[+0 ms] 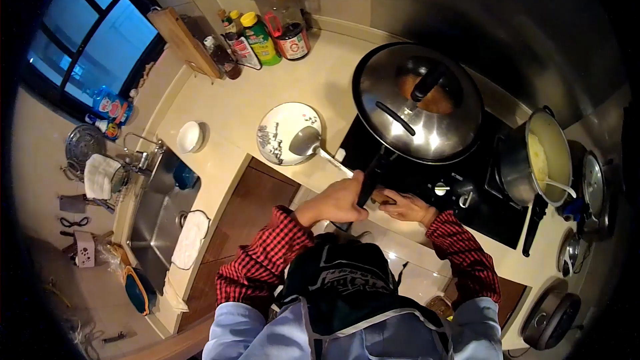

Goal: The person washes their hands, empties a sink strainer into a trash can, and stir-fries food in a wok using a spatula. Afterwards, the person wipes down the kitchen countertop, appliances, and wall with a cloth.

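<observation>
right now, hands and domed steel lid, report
Left hand at black handle, right hand alongside; domed lid above black stove; steel spatula on patterned white plate.

Lidded pan (430,132) on the hob (493,215); left of it, a spatula (305,141) rests on a plate (288,116); right, an open pot (515,172); below, the left hand (337,201) holds a black handle (370,179) near the right hand (407,207).

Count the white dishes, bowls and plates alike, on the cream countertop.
2: a small round white bowl near the steel sink, and a round white plate with dark patterning, under the head of a metal spatula. Others might be hidden behind the large domed metal lid.
</observation>
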### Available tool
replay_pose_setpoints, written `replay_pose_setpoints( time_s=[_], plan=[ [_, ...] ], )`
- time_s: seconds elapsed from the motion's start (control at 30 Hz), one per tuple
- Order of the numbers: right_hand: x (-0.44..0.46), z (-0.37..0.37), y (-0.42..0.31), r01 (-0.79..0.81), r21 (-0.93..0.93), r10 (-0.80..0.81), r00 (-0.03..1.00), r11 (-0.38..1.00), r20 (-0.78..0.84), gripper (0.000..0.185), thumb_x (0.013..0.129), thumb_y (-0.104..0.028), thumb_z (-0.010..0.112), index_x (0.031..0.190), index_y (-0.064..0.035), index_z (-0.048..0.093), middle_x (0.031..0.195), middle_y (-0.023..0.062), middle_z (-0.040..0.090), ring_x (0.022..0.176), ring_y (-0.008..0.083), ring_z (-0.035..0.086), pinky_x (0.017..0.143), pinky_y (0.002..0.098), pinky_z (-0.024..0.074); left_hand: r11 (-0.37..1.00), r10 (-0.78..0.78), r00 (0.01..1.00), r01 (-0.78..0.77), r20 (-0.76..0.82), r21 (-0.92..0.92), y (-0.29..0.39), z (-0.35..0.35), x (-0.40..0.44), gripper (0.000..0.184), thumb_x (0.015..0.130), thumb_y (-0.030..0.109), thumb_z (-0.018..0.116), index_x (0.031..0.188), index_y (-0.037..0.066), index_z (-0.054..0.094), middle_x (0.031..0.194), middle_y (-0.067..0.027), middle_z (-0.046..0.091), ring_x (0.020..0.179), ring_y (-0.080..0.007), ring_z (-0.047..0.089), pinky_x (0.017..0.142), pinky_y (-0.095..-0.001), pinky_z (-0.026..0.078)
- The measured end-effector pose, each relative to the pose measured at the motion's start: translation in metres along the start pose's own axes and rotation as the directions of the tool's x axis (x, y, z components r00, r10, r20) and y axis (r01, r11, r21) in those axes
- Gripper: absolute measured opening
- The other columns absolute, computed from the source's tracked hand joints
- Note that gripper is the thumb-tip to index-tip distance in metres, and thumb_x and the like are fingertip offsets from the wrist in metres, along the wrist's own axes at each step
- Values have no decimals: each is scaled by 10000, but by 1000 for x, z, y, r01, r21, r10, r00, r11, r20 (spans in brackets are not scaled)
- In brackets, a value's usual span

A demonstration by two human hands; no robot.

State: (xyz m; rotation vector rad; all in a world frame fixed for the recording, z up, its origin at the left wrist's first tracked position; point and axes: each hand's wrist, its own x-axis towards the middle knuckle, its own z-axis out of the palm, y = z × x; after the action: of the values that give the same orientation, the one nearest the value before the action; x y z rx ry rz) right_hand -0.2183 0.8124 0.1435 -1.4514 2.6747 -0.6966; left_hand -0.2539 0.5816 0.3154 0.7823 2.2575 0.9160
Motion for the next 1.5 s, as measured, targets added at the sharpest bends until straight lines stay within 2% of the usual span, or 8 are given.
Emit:
replay_pose_setpoints(
  time_s=[0.47, 0.6, 0.73, 0.87, 1.0, 1.17, 1.33, 1.5],
  plan=[
    [9, -6, -52, -396, 15, 389, 895, 918, -220, 221, 722, -78, 558, 939, -38, 557, 1141, 165, 434, 1029, 307, 457, 847, 342, 406, 884, -16, 984, -68, -175, -463, -49, -12, -43, 581, 769, 309, 578, 1215, 17, 349, 1003, -155, 512, 826, -200, 517, 692, -298, 429],
    [11, 3, -98, -619, 183, 623, 633, 764, -459, 300, 719, -71, 547, 1016, -48, 511, 1135, 173, 426, 1022, 332, 453, 839, 359, 400, 917, -227, 428, 397, -875, -44, -192, -39, -166, 342, 763, 231, 556, 1001, -14, 536, 960, -200, 534, 936, -317, 480, 798, -377, 385],
    [10, 52, -147, -665, 262, 690, 532, 699, -490, 336, 696, -40, 544, 1028, -38, 491, 1146, 177, 414, 1021, 337, 453, 830, 360, 405, 213, -309, 219, 964, -926, 157, -378, 35, -347, 538, 831, 383, 428, 1267, 96, 300, 1102, -290, 373, 912, -398, 445, 732, -436, 409],
    [41, 106, -181, -574, 436, 713, 635, 693, -298, 289, 729, -100, 561, 1011, -65, 509, 1130, 196, 432, 1073, 344, 408, 891, 386, 352, 500, -633, 155, 830, -759, -247, -349, 38, -344, 426, 851, 353, 408, 1113, 20, 447, 924, -162, 497, 796, -262, 488, 681, -345, 421],
    [100, 87, -201, -397, 444, 521, 830, 803, -200, 401, 764, -206, 562, 1133, -96, 450, 1254, 165, 332, 1127, 332, 364, 932, 417, 305, 835, -550, 605, 402, -577, -375, -387, 74, -287, 323, 850, 284, 431, 920, -12, 540, 746, -52, 535, 670, -133, 480, 629, -244, 399],
    [116, 73, -217, -310, 492, 432, 888, 813, -156, 560, 741, -242, 582, 1239, -163, 340, 1307, 157, 236, 1165, 356, 294, 955, 491, 250, 59, -398, 884, 291, 245, -955, -165, 84, -136, 290, 853, 256, 436, 980, 18, 543, 925, -66, 548, 836, -167, 515, 743, -279, 407],
    [32, 29, -195, -616, 555, 818, 299, 559, -492, 338, 752, -84, 528, 1088, -100, 490, 1026, 90, 537, 964, 238, 510, 812, 316, 419, 734, -60, 976, -99, -210, -672, -124, 83, -105, 189, 806, 137, 503, 956, 30, 543, 920, -54, 544, 834, -167, 527, 719, -293, 424],
    [-19, -14, -138, -997, 8, 810, 54, 73, -583, 480, 694, -253, 596, 1140, -132, 465, 1236, 198, 320, 1133, 405, 292, 874, 540, 268, 718, -224, 971, 219, 79, -660, -142, 101, -94, 167, 744, 27, 452, 886, 35, 540, 761, -21, 551, 720, -117, 520, 630, -218, 407]
  ],
)
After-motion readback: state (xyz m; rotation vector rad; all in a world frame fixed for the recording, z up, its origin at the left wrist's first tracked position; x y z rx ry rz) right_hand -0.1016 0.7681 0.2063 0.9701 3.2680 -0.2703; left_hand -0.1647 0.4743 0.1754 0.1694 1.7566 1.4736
